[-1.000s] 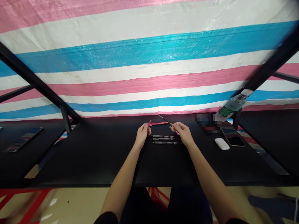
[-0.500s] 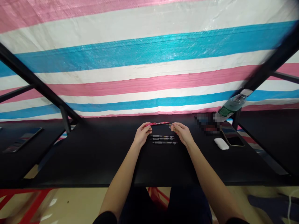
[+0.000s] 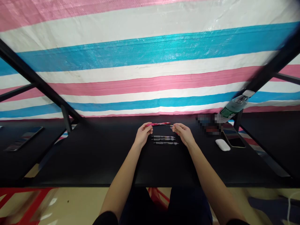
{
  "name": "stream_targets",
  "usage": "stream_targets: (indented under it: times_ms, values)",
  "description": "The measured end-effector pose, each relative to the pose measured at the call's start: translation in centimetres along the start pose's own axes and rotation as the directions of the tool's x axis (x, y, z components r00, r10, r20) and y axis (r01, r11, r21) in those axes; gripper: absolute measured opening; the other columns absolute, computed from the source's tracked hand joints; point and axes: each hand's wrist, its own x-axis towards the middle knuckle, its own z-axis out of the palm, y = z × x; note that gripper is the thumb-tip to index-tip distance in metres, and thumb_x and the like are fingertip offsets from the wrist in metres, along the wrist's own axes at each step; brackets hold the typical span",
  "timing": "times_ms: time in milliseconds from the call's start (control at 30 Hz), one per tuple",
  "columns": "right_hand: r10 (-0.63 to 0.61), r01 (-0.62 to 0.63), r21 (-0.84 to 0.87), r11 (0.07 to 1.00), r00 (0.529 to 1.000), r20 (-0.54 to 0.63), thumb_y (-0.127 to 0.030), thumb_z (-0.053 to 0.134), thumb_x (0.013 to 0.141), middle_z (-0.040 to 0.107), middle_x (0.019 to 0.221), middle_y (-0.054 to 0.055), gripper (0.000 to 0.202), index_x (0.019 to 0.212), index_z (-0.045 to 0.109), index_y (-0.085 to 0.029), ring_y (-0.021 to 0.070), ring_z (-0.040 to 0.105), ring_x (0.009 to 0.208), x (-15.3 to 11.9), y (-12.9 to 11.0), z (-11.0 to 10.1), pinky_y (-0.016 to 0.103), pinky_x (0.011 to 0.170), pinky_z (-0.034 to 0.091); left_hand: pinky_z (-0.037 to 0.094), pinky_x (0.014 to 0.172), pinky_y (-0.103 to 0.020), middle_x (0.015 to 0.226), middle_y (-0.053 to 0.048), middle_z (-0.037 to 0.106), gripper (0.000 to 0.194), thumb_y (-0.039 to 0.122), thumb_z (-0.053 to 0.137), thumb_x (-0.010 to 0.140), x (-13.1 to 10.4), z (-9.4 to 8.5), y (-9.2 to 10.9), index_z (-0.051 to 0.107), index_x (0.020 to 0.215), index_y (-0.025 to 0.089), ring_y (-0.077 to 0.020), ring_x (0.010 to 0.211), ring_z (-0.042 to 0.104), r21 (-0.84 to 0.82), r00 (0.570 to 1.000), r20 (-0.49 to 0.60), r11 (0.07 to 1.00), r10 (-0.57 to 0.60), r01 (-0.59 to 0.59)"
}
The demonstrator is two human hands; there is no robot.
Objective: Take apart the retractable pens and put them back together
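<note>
L hand (image 3: pixel 142 135) pinches red pen part (image 3: pixel 149 124), R hand (image 3: pixel 184 134) slim rod (image 3: pixel 172 125); both pcs. btwn hands, beyond black pens (image 3: pixel 165 143). Light, in-line hold prob. steadies thin pcs.

A red barrel (image 3: pixel 148 124) lies nearly level in the left hand (image 3: pixel 143 133). A thin refill (image 3: pixel 172 125) is pinched in the right hand (image 3: pixel 183 132), pointing toward the barrel; whether they meet is unclear. A red pen (image 3: pixel 166 123) lies crosswise on the desk (image 3: pixel 105 156), overlapping them in view. Nearer, three slim dark pens (image 3: pixel 165 143) with clear sections lie roughly parallel, two close together, the nearest slightly apart.
</note>
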Motion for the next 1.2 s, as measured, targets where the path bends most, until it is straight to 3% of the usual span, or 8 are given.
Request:
stream_targets:
  times_ms: [367,533,700,867,933,1000,1100,1200]
  values:
    - [-0.081,0.081,0.017,0.997,0.996,0.034,-0.048,0.079,0.064,0.066,0.066,0.000,0.033,0.078,0.063,-0.022,0.0144,0.059,0.061,-0.3,-0.3,0.4,0.034,0.069,0.051,0.040,0.057,-0.024,0.067,-0.001,0.058,0.032,0.045,0.072,0.074,-0.6,0.5,0.2,0.063,0.078,0.014,-0.0096,0.059,0.051,0.228,0.999,0.017,0.973,0.040,-0.043]
    - [-0.092,0.091,0.020,0.996,0.989,0.111,-0.049,0.079,0.064,0.069,0.072,0.003,0.032,0.078,0.066,-0.023,0.0174,0.061,0.067,-0.9,-0.6,1.1,0.036,0.073,0.052,0.033,0.050,-0.023,0.062,-0.001,0.055,0.039,0.050,0.070,0.075,-0.5,0.5,-0.2,0.057,0.065,0.015,-0.0077,0.052,0.044,0.282,0.998,0.031,0.957,0.055,-0.062]
    - [-0.058,0.070,-0.037,0.997,0.963,0.261,-0.048,0.074,0.070,0.069,0.088,0.005,0.034,0.093,0.072,-0.023,0.0172,0.058,0.071,-1.4,-0.7,1.3,0.034,0.065,0.049,0.037,0.053,-0.023,0.065,-0.002,0.059,0.037,0.049,0.072,0.074,-0.6,0.5,-0.2,0.061,0.069,0.014,-0.0088,0.055,0.050,0.238,0.998,0.062,0.971,-0.006,-0.009]
    - [-0.133,0.152,-0.207,0.966,0.986,0.103,-0.049,0.064,0.077,0.052,0.064,-0.002,0.034,0.096,0.070,-0.022,0.0116,0.042,0.055,-0.7,-0.3,0.4,0.029,0.052,0.038,0.043,0.060,-0.024,0.079,-0.006,0.068,0.034,0.042,0.078,0.070,-0.4,0.3,0.1,0.063,0.080,0.014,-0.0118,0.066,0.061,0.081,0.996,0.021,0.994,-0.081,0.079]
    - [-0.240,0.213,-0.412,0.886,0.971,-0.016,-0.048,0.058,0.080,0.051,0.065,-0.001,0.030,0.089,0.069,-0.021,0.0134,0.043,0.057,-0.2,0.1,-0.3,0.031,0.056,0.040,0.044,0.061,-0.024,0.082,-0.006,0.069,0.035,0.040,0.079,0.068,-0.3,0.2,0.2,0.063,0.084,0.014,-0.0116,0.067,0.062,0.023,0.995,0.006,0.995,-0.101,0.100]
    - [-0.378,0.240,-0.647,0.724,0.922,-0.081,-0.044,0.057,0.080,0.050,0.068,0.002,0.026,0.079,0.067,-0.020,0.0163,0.044,0.062,0.2,0.8,-1.1,0.034,0.062,0.041,0.044,0.061,-0.023,0.083,-0.006,0.069,0.034,0.038,0.080,0.068,-0.2,0.1,0.2,0.063,0.086,0.014,-0.0113,0.068,0.063,-0.005,0.994,-0.005,0.994,-0.109,0.109]
    - [-0.448,0.222,-0.838,0.499,0.894,-0.030,-0.041,0.062,0.076,0.048,0.068,0.004,0.021,0.069,0.063,-0.020,0.0205,0.045,0.068,0.7,2.0,-1.8,0.038,0.069,0.042,0.044,0.061,-0.023,0.086,-0.007,0.070,0.033,0.036,0.079,0.069,-0.1,0.0,0.1,0.063,0.088,0.014,-0.0116,0.068,0.063,0.002,0.994,-0.017,0.994,-0.105,0.105]
    - [-0.438,0.212,-0.896,0.390,0.899,0.022,-0.036,0.065,0.072,0.051,0.073,0.007,0.015,0.069,0.063,-0.021,0.0239,0.048,0.074,0.8,3.1,-2.0,0.040,0.073,0.042,0.045,0.061,-0.023,0.088,-0.008,0.070,0.033,0.036,0.078,0.070,-0.1,-0.1,0.0,0.063,0.090,0.015,-0.0119,0.069,0.064,0.021,0.995,-0.015,0.995,-0.099,0.099]
